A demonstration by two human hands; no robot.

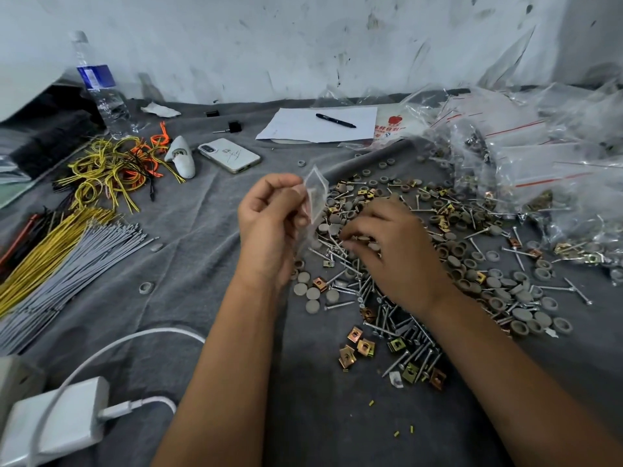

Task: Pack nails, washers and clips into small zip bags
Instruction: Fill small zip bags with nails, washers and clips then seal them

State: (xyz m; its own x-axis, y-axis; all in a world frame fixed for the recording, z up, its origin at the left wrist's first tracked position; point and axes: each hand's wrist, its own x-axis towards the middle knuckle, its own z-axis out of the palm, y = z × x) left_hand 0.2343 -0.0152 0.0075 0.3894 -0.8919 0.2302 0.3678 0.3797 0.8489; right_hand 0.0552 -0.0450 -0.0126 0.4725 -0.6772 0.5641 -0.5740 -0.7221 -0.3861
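Observation:
My left hand (pixel 269 224) pinches a small clear zip bag (pixel 315 193) and holds it upright above the grey cloth. Just right of it, my right hand (pixel 391 251) hovers low over the loose heap with its fingers curled, pinching small grey washers (pixel 364 239) at the fingertips. The heap spreads under and around both hands: silver nails (pixel 408 352), round grey washers (pixel 312 293) and brass-coloured square clips (pixel 360 347).
Filled and empty zip bags (pixel 526 153) pile up at the right. Yellow, orange and grey wire ties (pixel 84 230) lie left. A phone (pixel 229 155), paper with a pen (pixel 335 120), a water bottle (pixel 101 92) and a white charger (pixel 57 419) with cable are around.

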